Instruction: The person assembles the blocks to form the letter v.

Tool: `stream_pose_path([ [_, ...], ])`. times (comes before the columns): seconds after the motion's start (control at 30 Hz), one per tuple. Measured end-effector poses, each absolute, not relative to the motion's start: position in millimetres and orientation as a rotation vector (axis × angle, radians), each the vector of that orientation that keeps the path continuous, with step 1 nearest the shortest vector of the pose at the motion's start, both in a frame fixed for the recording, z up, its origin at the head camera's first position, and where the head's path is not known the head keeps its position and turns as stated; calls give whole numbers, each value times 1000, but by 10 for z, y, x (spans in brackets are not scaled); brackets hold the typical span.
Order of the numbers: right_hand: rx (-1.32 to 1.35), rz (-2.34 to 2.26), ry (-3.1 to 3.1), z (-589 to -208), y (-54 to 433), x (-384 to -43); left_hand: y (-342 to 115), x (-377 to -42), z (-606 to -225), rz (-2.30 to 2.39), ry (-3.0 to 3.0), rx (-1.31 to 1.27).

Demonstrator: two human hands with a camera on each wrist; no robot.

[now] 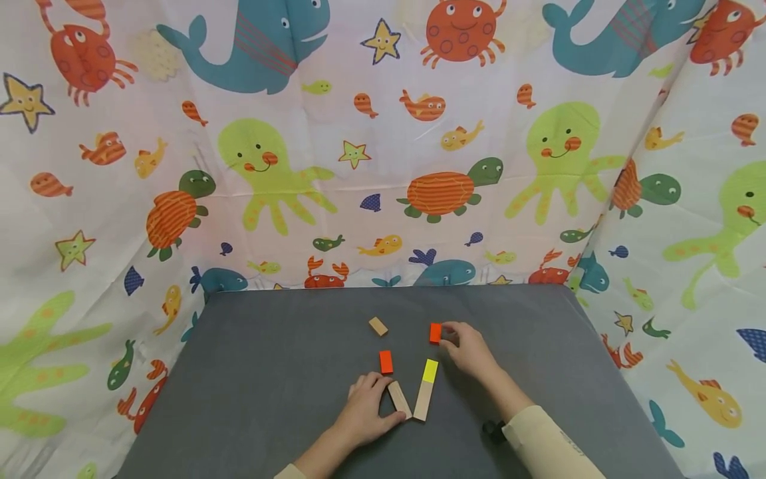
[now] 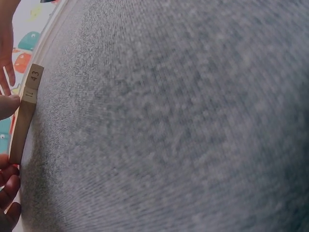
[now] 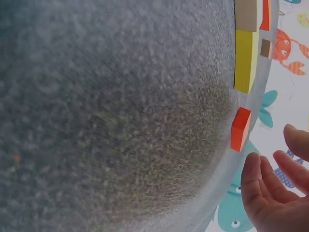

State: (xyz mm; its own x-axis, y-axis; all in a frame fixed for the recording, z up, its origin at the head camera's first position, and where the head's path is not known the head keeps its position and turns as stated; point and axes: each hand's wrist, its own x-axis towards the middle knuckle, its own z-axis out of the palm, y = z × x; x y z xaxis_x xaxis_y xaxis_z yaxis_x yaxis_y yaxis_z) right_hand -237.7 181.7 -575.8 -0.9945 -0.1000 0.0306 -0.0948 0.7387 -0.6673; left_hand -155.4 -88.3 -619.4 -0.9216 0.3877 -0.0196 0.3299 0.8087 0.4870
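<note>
My left hand (image 1: pixel 362 409) holds a plain wooden block (image 1: pixel 399 399) lengthwise, thumb at its near end and fingertips at its far end. In the left wrist view this block (image 2: pixel 23 128) meets the end of another one, and printed numbers show there. That second wooden block (image 1: pixel 421 402) forms a V with the held one, and a yellow block (image 1: pixel 429 370) continues its line. Farther back, my right hand (image 1: pixel 469 349) is beside a red-orange block (image 1: pixel 435 332). In the right wrist view its loosely bent fingers (image 3: pixel 251 176) are just off that block (image 3: pixel 240 129).
Another red-orange block (image 1: pixel 385 362) lies just beyond the left fingertips. A short wooden block (image 1: pixel 378 326) lies farther back on the grey cloth-covered table (image 1: pixel 269 372). Behind and beside the table hangs a curtain (image 1: pixel 359 199) printed with sea animals. A small black object (image 1: pixel 493 431) is by the right sleeve.
</note>
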Motion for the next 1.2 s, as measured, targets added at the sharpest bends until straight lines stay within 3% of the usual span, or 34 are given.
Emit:
stream_pose_path([
  [1.2,-177,-1033,2823,-5862,1844,-2737,-867,-1534,-6205,810,2884,587],
])
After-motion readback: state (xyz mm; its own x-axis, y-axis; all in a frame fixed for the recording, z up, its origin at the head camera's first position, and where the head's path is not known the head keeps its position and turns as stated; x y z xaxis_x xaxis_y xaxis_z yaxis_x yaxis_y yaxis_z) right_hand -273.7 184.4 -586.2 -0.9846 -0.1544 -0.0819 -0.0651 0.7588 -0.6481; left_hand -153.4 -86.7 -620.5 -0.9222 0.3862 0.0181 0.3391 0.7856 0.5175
